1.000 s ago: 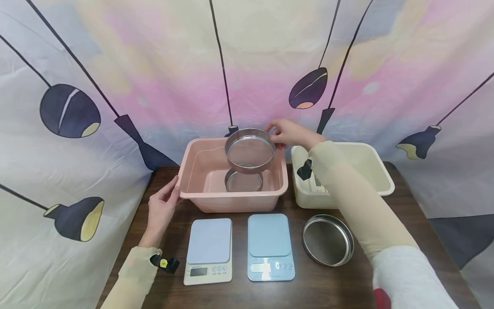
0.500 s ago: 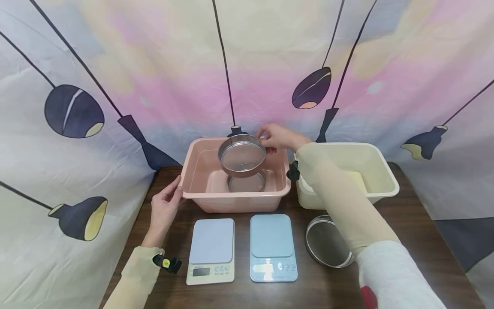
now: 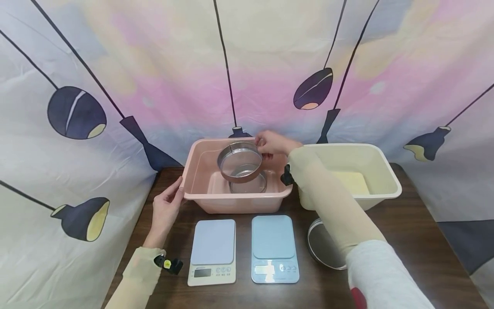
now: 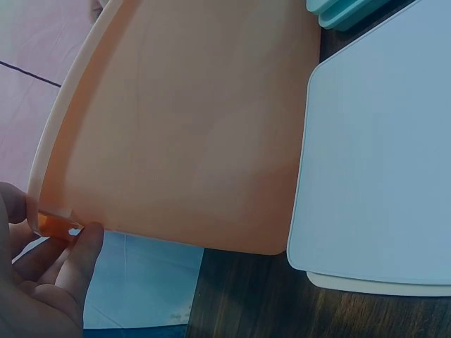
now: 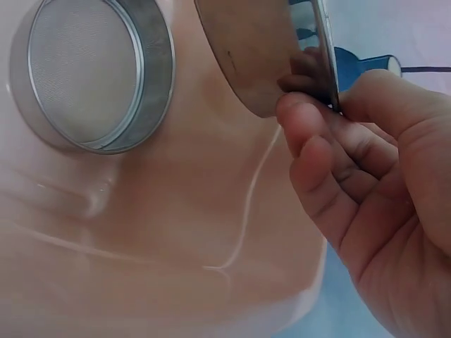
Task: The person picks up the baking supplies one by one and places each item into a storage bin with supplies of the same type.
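Right arm in beige sleeve reaches forward and inward, crossing near edge of cream rectangular plastic basin. Right hand, thumb opposing fingers, pinches edge of round silver metal sieve, tilted, over pink rectangular plastic basin, above second round metal sieve lying inside. Left hand pinches pink basin's left rim.

A creased cloth hangs right behind the dark wood-grain counter and runs down either side of it. Blurred pink, cream, and pale blue wash across the middle, greying towards the edges. Dark lamps are printed over it, with yellowish mouths and thin black cords slanting down. Low on the right I see a dark grey patch. Light leaves a faint sheen on the wood.
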Motion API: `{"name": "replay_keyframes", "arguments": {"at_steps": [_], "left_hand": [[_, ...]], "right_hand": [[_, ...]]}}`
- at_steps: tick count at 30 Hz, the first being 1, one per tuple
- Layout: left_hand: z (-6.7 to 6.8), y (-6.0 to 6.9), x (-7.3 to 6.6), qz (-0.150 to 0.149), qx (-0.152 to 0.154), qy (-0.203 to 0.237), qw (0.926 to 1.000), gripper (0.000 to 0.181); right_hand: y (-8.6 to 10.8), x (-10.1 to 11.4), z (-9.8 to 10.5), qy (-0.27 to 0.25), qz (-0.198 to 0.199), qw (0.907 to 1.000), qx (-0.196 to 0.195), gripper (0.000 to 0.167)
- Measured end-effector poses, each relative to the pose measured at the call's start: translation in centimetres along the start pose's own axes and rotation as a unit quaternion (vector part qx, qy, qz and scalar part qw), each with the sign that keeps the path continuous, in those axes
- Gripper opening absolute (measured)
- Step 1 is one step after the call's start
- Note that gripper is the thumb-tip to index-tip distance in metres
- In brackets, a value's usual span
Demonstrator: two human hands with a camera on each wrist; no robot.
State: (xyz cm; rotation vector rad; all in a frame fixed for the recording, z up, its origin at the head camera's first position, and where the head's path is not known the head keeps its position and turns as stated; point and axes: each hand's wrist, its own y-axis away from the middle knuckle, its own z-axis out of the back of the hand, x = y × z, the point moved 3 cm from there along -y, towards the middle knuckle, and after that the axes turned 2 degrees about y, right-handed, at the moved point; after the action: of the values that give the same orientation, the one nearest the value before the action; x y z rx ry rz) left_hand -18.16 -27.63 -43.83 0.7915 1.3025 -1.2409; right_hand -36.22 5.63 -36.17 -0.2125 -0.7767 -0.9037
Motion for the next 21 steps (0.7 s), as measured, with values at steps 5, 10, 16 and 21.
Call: {"name": "replay_keyframes", "arguments": {"at_steps": [5, 10, 16, 21], "left_hand": [[0.0, 0.0, 0.1, 0.001, 0.001, -0.001, 1.0000, 0.040], [-0.1, 0.1, 0.2, -0.001, 0.000, -0.001, 1.0000, 0.040], [0.0, 0.1, 0.1, -0.002, -0.003, 0.004, 1.0000, 0.040], [0.0, 0.0, 0.1, 0.001, -0.007, 0.005, 1.0000, 0.039]], "right_hand": [[-0.2, -0.5, -0.7, 0.003, -0.021, 0.9997, 0.012, 0.030], [-0.1, -0.6, -1.3, 0.017, -0.047, 0.9984, 0.024, 0.029], [-0.6, -0.7, -1.8, 0.032, -0.056, 0.9975, 0.028, 0.022], [-0.6, -0.8, -2.0, 0.041, -0.064, 0.9968, 0.026, 0.012]]}}
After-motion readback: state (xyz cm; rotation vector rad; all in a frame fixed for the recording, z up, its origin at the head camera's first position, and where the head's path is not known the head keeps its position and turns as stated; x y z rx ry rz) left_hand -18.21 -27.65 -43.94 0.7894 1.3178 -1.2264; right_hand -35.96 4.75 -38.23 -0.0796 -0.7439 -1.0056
